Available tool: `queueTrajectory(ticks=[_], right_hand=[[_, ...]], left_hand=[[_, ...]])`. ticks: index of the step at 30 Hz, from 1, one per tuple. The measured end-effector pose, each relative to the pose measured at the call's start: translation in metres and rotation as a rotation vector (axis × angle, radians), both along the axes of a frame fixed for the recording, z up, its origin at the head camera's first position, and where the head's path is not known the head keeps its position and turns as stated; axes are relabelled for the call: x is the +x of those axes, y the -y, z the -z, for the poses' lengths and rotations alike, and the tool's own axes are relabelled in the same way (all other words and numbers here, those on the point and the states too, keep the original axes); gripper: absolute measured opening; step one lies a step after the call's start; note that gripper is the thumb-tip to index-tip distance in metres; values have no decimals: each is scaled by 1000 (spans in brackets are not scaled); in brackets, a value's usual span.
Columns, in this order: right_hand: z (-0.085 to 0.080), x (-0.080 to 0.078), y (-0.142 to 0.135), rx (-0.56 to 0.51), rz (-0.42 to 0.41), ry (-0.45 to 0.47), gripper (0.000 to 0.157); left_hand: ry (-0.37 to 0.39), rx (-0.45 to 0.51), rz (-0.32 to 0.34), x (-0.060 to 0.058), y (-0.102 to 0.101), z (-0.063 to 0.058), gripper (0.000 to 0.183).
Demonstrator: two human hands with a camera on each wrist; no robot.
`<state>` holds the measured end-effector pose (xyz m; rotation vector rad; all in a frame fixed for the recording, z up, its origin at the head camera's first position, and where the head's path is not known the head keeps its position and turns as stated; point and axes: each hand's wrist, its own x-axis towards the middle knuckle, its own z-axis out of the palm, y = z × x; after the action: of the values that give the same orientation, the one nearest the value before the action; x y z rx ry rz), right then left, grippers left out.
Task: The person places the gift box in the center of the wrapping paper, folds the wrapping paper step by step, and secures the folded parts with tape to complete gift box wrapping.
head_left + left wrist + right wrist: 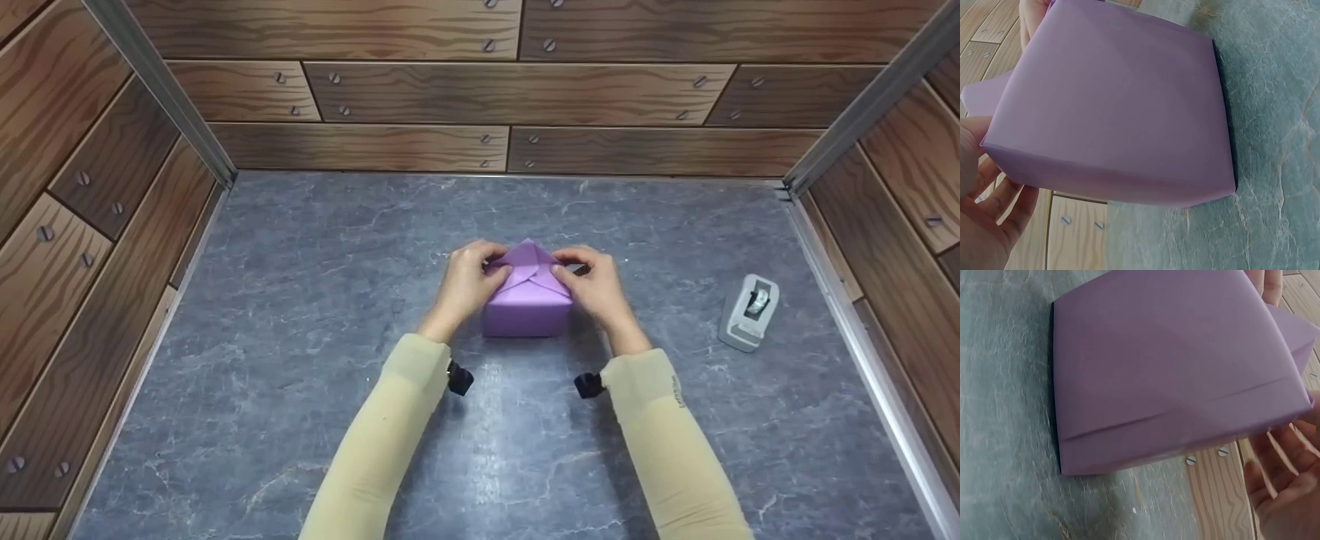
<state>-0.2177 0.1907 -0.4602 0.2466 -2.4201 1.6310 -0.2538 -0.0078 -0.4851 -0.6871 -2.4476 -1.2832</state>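
Note:
A box wrapped in purple paper (pixel 527 319) stands on the table in front of me, with its folded paper flaps (pixel 526 253) on top, one rising to a point at the far side. My left hand (pixel 472 279) pinches the paper at the top left edge, thumb on the near side and fingers behind. At the top right edge my right hand (pixel 598 283) pinches the paper in the same way. Both wrist views show the smooth near face of the purple box (pixel 1112 101), with a crease across it in the right wrist view.
A grey tape dispenser (pixel 742 331) with a roll of clear tape stands on the right of the grey marbled table (pixel 300 300). Wood-patterned walls (pixel 517 94) close in the back and both sides, with metal rails (pixel 161 90) at the corners.

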Motion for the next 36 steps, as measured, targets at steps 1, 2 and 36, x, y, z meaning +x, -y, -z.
queueTrajectory(ticks=[1, 2, 36], right_hand=[[0, 0, -1, 8, -16, -29, 19], [1, 0, -1, 16, -28, -56, 20], [29, -9, -6, 71, -155, -159, 40]], left_hand=[[-9, -1, 2, 0, 0, 0, 16], [-17, -1, 4, 1, 0, 0, 15], [-130, -18, 52, 16, 6, 1, 16]])
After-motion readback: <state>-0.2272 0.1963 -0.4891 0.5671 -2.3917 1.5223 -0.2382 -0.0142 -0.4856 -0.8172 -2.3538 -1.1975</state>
